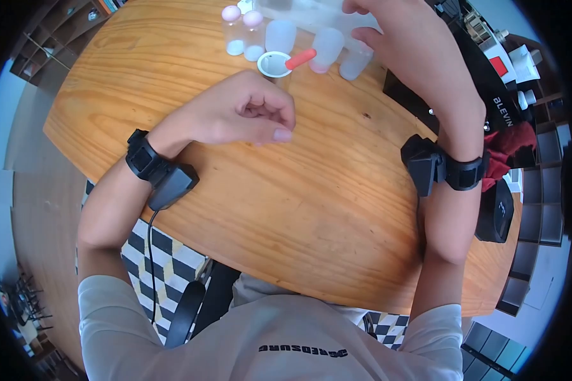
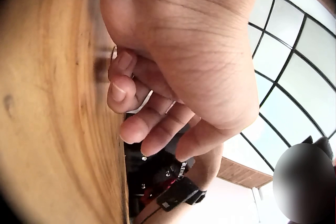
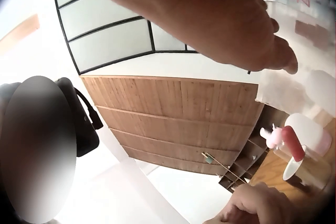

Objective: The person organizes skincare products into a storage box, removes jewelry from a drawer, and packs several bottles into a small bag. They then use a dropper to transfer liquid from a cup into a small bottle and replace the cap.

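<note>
The scene is dominated by the wooden counter (image 1: 324, 209), along whose far side the smaller things are grouped. At the far right, a black case (image 1: 489, 86) is seen. Beyond the group, a translucent container (image 1: 311, 13) is cut off by the edge of the head view, so its contents cannot be told.

The right hand (image 1: 403, 41) is stretched out beside that container; its thumb and nearest finger are held apart and nothing is seen gripped, though whether the container is touched cannot be told. The left hand (image 1: 238, 111) is held over the counter, near of the group, its fingers loosely curled and nothing grasped.

In the far middle, three frosted vessels (image 1: 280, 36) are spread from left to right, with two pink-topped bottles (image 1: 234, 32) placed side by side to their left. Just near of the leftmost vessel, an open cup (image 1: 272, 65) is set, and a red stick (image 1: 301, 60) is leaned out over its right rim.

A reach at the container is judged to be the step in hand; by the next move, a careful closing of the right fingers, clear of the rightmost vessel, would probably be called for.
</note>
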{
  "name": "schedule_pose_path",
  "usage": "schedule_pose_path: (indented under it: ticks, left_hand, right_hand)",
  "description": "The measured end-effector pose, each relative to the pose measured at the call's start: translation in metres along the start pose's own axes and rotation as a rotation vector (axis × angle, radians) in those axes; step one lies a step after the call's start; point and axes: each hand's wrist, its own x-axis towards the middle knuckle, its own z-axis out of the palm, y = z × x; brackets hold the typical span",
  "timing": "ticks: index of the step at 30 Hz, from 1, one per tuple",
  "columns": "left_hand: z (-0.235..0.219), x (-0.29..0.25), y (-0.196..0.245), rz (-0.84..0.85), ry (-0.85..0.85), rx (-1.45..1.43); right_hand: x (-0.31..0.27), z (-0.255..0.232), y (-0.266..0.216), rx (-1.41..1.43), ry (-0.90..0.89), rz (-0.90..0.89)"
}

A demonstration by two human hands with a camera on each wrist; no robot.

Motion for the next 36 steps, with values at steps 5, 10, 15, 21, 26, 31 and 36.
schedule_pose_path:
  ticks: [5, 10, 15, 21, 26, 31, 36]
  left_hand:
    - [0.001, 0.000, -0.001, 0.013, 0.009, 0.012]
    - [-0.001, 0.000, 0.003, 0.001, -0.002, 0.068]
    - [-0.001, 0.000, 0.001, 0.007, 0.000, 0.087]
    - [-0.001, 0.000, 0.003, -0.003, -0.012, 0.107]
    - [-0.001, 0.000, 0.003, 0.009, -0.028, 0.131]
    - [-0.002, 0.000, 0.000, 0.015, -0.037, 0.135]
    - [-0.001, 0.000, -0.002, 0.030, -0.044, 0.167]
  right_hand:
    - [-0.003, 0.005, -0.001, -0.052, -0.187, 0.200]
    - [-0.005, 0.021, 0.004, 0.014, -0.181, 0.195]
    - [-0.005, -0.007, -0.013, 0.095, -0.218, 0.189]
    - [0.000, 0.003, -0.005, 0.162, -0.286, 0.224]
    - [-0.004, -0.012, -0.023, 0.071, -0.227, 0.185]
    - [-0.004, -0.005, -0.019, 0.045, -0.226, 0.212]
    - [0.003, 0.005, -0.029, -0.024, -0.200, 0.222]
